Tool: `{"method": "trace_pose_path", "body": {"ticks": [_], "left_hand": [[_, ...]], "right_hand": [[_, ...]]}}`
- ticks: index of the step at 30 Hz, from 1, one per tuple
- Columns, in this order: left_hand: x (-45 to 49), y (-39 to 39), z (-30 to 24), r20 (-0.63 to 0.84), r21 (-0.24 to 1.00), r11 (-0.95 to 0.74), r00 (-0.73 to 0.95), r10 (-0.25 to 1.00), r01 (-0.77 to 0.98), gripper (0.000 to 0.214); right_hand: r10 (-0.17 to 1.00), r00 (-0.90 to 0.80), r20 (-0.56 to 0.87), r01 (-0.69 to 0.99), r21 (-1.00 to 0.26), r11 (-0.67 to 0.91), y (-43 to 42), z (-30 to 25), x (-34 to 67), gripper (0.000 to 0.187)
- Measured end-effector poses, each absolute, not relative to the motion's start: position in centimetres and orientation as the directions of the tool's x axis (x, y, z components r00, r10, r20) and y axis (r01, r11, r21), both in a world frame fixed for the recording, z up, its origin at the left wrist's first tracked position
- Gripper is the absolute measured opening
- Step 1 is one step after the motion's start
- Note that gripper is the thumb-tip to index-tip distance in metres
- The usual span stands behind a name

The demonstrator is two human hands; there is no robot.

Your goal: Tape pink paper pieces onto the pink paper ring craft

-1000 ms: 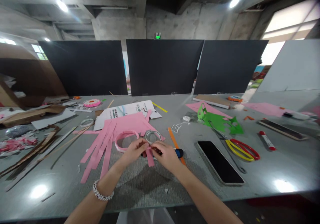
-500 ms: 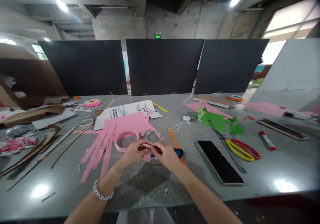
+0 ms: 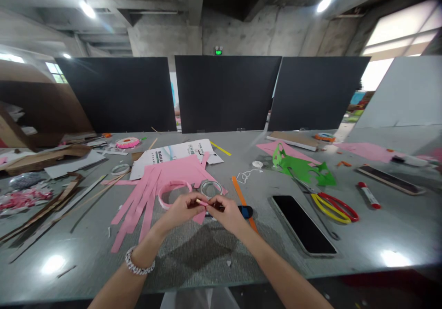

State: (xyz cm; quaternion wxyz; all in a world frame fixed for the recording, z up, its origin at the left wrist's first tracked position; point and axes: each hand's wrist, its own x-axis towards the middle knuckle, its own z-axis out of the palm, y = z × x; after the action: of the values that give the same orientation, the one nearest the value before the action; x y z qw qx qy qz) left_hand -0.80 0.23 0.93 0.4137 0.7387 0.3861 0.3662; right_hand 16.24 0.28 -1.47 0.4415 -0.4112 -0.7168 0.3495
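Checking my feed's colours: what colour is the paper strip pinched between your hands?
Pink. Head view shows the paper strip best, between left hand and right hand.

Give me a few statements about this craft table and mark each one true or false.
1. The left hand and the right hand both pinch a pink paper strip. True.
2. The black phone lies left of the hands. False: it lies to their right, flat on the table.
3. The scissors have red and yellow handles. True.
4. The bracelet sits on the right wrist. False: it is on the left wrist.
5. The pink ring lies on the table just beyond the left hand. True.
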Motion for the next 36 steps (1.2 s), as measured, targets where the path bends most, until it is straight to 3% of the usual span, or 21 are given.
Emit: {"method": "trace_pose_path", "body": {"ticks": [9, 21, 31, 36], "left_hand": [[-0.4, 0.3, 0.5, 0.277, 0.857, -0.408, 0.385, 0.88, 0.316, 0.015], [-0.3, 0.9, -0.2, 0.255, 0.878, -0.362, 0.334, 0.907, 0.313, 0.015], [0.1, 1.5, -1.7, 0.215, 0.948, -0.266, 0.264, 0.94, 0.173, 0.02], [0.3, 1.8, -2.2, 0.15, 0.985, -0.167, 0.244, 0.958, 0.05, 0.028]], "right_hand": [[0.885, -0.279, 0.372, 0.271, -0.854, 0.444, 0.5, -1.6, 16.4, 0.015], [0.82, -0.299, 0.488, 0.544, -0.619, 0.567, 0.1, -1.5, 16.6, 0.007], [0.794, -0.312, 0.522, 0.593, -0.546, 0.592, 0.7, -1.8, 17.1, 0.007], [0.763, -0.346, 0.546, 0.708, -0.381, 0.594, 0.3, -2.0, 16.8, 0.007]]}}
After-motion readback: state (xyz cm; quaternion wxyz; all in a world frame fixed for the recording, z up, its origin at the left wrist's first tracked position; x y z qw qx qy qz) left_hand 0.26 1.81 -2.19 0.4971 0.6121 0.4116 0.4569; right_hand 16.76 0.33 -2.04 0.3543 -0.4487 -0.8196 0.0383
